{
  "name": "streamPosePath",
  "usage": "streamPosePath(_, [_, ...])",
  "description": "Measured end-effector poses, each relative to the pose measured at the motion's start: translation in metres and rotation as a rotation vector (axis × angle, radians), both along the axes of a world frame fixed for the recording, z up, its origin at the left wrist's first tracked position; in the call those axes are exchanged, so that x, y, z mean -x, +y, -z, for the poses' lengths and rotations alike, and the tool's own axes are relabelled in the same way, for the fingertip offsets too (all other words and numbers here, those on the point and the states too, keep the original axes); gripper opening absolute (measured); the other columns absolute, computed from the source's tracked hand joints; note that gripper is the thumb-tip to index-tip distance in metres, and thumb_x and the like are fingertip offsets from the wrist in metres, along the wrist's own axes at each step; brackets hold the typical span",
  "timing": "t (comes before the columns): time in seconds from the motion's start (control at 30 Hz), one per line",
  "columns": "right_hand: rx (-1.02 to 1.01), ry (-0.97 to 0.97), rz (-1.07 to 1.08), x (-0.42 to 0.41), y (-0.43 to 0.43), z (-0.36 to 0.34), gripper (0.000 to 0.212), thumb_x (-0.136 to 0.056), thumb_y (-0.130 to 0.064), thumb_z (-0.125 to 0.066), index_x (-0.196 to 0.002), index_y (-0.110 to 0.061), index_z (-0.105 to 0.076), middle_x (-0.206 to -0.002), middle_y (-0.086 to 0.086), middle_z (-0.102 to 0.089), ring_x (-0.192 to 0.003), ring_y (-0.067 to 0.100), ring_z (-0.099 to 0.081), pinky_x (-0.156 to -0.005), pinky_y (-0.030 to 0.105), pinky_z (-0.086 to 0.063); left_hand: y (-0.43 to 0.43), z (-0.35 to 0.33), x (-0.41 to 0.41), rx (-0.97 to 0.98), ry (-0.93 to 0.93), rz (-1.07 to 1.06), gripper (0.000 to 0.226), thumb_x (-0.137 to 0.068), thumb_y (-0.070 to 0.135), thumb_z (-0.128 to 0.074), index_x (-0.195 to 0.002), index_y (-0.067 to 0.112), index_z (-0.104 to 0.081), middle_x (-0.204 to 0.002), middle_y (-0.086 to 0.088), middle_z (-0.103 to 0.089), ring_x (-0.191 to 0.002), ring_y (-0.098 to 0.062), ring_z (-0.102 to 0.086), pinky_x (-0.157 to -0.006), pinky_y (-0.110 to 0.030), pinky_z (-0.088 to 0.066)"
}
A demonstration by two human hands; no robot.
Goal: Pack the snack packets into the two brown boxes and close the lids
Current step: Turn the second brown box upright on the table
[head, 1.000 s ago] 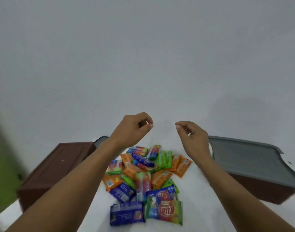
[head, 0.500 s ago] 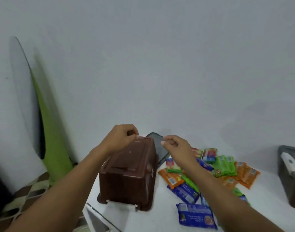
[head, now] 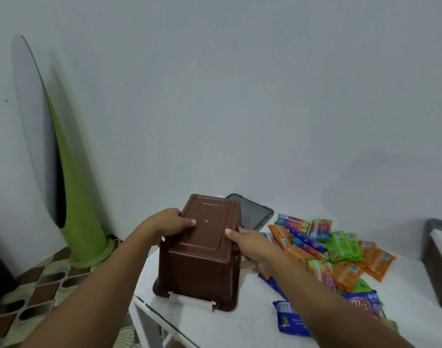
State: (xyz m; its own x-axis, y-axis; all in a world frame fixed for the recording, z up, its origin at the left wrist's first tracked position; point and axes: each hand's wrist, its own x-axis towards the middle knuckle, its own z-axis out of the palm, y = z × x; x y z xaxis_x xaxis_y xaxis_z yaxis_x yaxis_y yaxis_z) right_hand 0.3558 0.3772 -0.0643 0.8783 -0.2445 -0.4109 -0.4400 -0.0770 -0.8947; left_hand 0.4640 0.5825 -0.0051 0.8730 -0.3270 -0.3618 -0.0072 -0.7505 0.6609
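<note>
A brown plastic box (head: 202, 249) stands upside down near the left edge of the white table (head: 240, 322), with a white latch along its lower rim. My left hand (head: 168, 222) grips its left upper edge and my right hand (head: 250, 243) grips its right side. A grey lid (head: 252, 212) lies flat just behind the box. A heap of snack packets (head: 335, 249) in orange, green, blue and rainbow wrappers lies to the right. The second brown box (head: 438, 262), with a grey rim and a white latch, is cut off at the right edge.
The table's left front corner (head: 139, 301) is close to the upturned box. A tall green and white cone-shaped object (head: 72, 197) leans against the grey wall on the left. Patterned floor tiles (head: 39, 280) show below it.
The view swung left from the packets to the left box. Both hands moved from hovering in the air onto the upturned box and took hold of its sides.
</note>
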Motion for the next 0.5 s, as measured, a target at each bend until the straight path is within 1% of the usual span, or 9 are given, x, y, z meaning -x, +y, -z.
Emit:
streamPosePath(0.07, [-0.066, -0.028, 0.044, 0.008, -0.002, -0.007, 0.062, -0.095, -0.048, -0.061, -0.151, -0.028, -0.042, -0.119, -0.001, -0.072, -0.108, 0.022, -0.069, -0.088, 0.048, -0.060, -0.004, -0.008, 0.004, 0.052, -0.024, 0.003, 0.033, -0.096, 0.040, -0.066, -0.121, 0.019, -0.059, -0.105, -0.001, -0.066, -0.090, -0.020, -0.063, -0.074, -0.042, -0.050])
streamPosePath(0.17, [-0.115, -0.115, 0.078, 0.024, -0.010, -0.019, 0.047, -0.099, -0.041, -0.059, -0.144, -0.033, -0.051, -0.116, -0.002, -0.074, -0.108, 0.022, -0.069, -0.096, 0.051, -0.055, -0.013, -0.023, 0.014, 0.160, -0.077, 0.029, 0.026, -0.098, 0.037, -0.064, -0.122, 0.027, -0.062, -0.105, 0.000, -0.071, -0.092, -0.022, -0.068, -0.074, -0.038, -0.051])
streamPosePath(0.23, [-0.131, -0.185, 0.115, 0.042, -0.018, -0.029, 0.040, -0.101, -0.036, -0.057, -0.141, -0.035, -0.054, -0.110, -0.008, -0.074, -0.102, 0.014, -0.068, -0.088, 0.045, -0.058, -0.022, -0.031, 0.024, 0.233, -0.116, 0.061, 0.022, -0.099, 0.036, -0.063, -0.121, 0.033, -0.062, -0.103, 0.004, -0.073, -0.090, -0.019, -0.071, -0.067, -0.032, -0.051])
streamPosePath(0.27, [-0.126, -0.218, 0.130, 0.053, -0.025, -0.031, 0.039, -0.101, -0.035, -0.057, -0.140, -0.036, -0.054, -0.107, -0.012, -0.073, -0.097, 0.009, -0.068, -0.081, 0.039, -0.059, -0.029, -0.034, 0.030, 0.277, -0.132, 0.077, 0.022, -0.099, 0.035, -0.063, -0.121, 0.035, -0.063, -0.102, 0.007, -0.073, -0.089, -0.016, -0.071, -0.065, -0.029, -0.051])
streamPosePath(0.3, [-0.133, -0.238, 0.145, 0.062, -0.030, -0.033, 0.040, -0.101, -0.034, -0.058, -0.141, -0.038, -0.053, -0.106, -0.013, -0.073, -0.095, 0.007, -0.068, -0.080, 0.037, -0.058, -0.035, -0.038, 0.037, 0.323, -0.147, 0.093, 0.023, -0.100, 0.034, -0.063, -0.122, 0.037, -0.063, -0.101, 0.009, -0.074, -0.089, -0.014, -0.072, -0.066, -0.027, -0.052])
streamPosePath(0.4, [-0.155, -0.295, 0.200, 0.094, -0.050, -0.035, 0.035, -0.101, -0.031, -0.058, -0.136, -0.038, -0.059, -0.109, -0.007, -0.077, -0.101, 0.018, -0.073, -0.091, 0.046, -0.058, -0.057, -0.048, 0.063, 0.405, -0.203, 0.165, 0.022, -0.100, 0.031, -0.062, -0.118, 0.042, -0.066, -0.101, 0.013, -0.075, -0.090, -0.010, -0.073, -0.080, -0.030, -0.056])
streamPosePath(0.43, [-0.156, -0.311, 0.229, 0.105, -0.056, -0.038, 0.034, -0.101, -0.030, -0.058, -0.134, -0.036, -0.061, -0.108, -0.007, -0.077, -0.099, 0.018, -0.074, -0.092, 0.046, -0.059, -0.065, -0.051, 0.072, 0.418, -0.228, 0.195, 0.022, -0.100, 0.030, -0.061, -0.117, 0.043, -0.068, -0.101, 0.014, -0.076, -0.090, -0.008, -0.074, -0.086, -0.032, -0.056])
streamPosePath(0.47, [-0.160, -0.336, 0.251, 0.119, -0.062, -0.041, 0.031, -0.101, -0.028, -0.058, -0.130, -0.037, -0.063, -0.104, -0.010, -0.078, -0.094, 0.012, -0.075, -0.088, 0.042, -0.061, -0.074, -0.054, 0.081, 0.433, -0.251, 0.224, 0.024, -0.100, 0.028, -0.061, -0.116, 0.044, -0.069, -0.101, 0.015, -0.077, -0.090, -0.006, -0.074, -0.091, -0.033, -0.056])
streamPosePath(0.5, [-0.145, -0.371, 0.273, 0.133, -0.071, -0.041, 0.027, -0.101, -0.024, -0.059, -0.124, -0.039, -0.064, -0.096, -0.015, -0.078, -0.086, 0.004, -0.075, -0.080, 0.033, -0.063, -0.083, -0.056, 0.089, 0.451, -0.267, 0.250, 0.026, -0.099, 0.027, -0.061, -0.114, 0.045, -0.070, -0.100, 0.016, -0.078, -0.091, -0.005, -0.074, -0.095, -0.034, -0.055])
